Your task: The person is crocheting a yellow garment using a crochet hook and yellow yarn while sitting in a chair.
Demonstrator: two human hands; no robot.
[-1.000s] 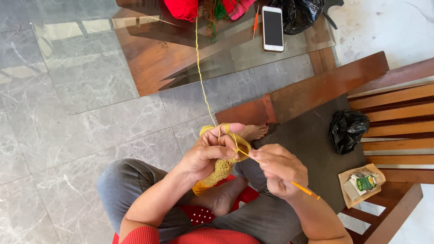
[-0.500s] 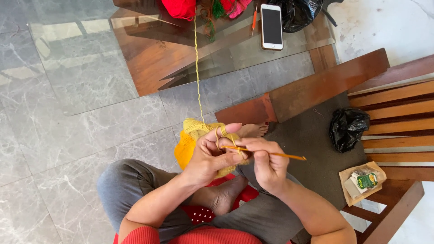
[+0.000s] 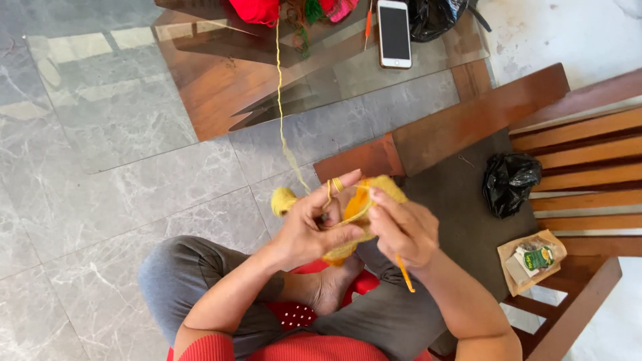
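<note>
My left hand (image 3: 311, 226) grips a yellow crocheted piece (image 3: 381, 190), with the yellow yarn strand (image 3: 281, 113) wound over its index finger. My right hand (image 3: 403, 227) pinches an orange crochet hook (image 3: 404, 273), whose handle points down towards my lap; the tip is hidden in the yellow piece. The strand runs up to the glass table (image 3: 120, 100), near the red yarn ball (image 3: 255, 9). Both hands sit close together above my crossed legs.
A white phone (image 3: 394, 33) and a black bag (image 3: 433, 15) lie on the glass table. To my right is a wooden bench (image 3: 588, 140) with a black plastic bag (image 3: 509, 182) and a small paper packet (image 3: 532, 259). Grey marble floor is at the left.
The yellow piece has been turned and shifted right between my hands. The hook swung from pointing right to pointing down. My hands stayed above my lap.
</note>
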